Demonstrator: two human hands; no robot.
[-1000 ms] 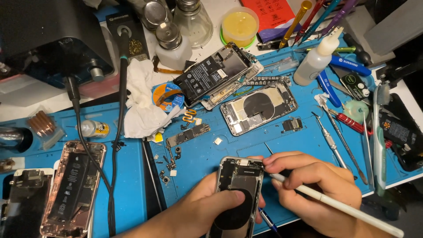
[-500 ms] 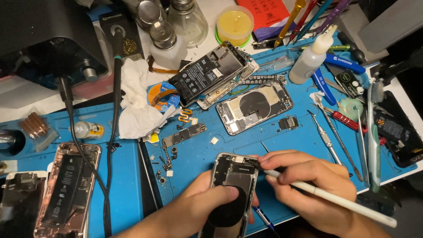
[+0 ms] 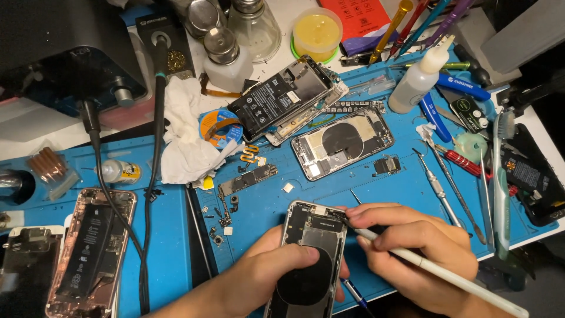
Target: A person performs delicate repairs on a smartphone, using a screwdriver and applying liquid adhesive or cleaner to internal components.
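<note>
opened phone shell [image 3: 312,259] at 6 o'clock on the blue mat [image 3: 382,188] (back plate off, dark round coil showing) | left hand [image 3: 265,280] clasps it from 8 o'clock, thumb across the coil | right hand [image 3: 412,247] at 3 o'clock pinches a white stylus-like tool [image 3: 435,272], tip at the shell's top right corner | second open phone frame [image 3: 342,141] at 12 o'clock, well apart

From my view I see two bare hands coming in from the bottom edge. My left hand [image 3: 276,274] shows a bare wrist and forearm, with no sleeve, glove, watch or ring in sight. My right hand [image 3: 412,250] is likewise uncovered, nothing worn on the fingers [image 3: 376,215] or wrist. The nails I can make out are short and plain, unpainted. Neither hand bears any marking, bandage or strap that I can tell.
</note>
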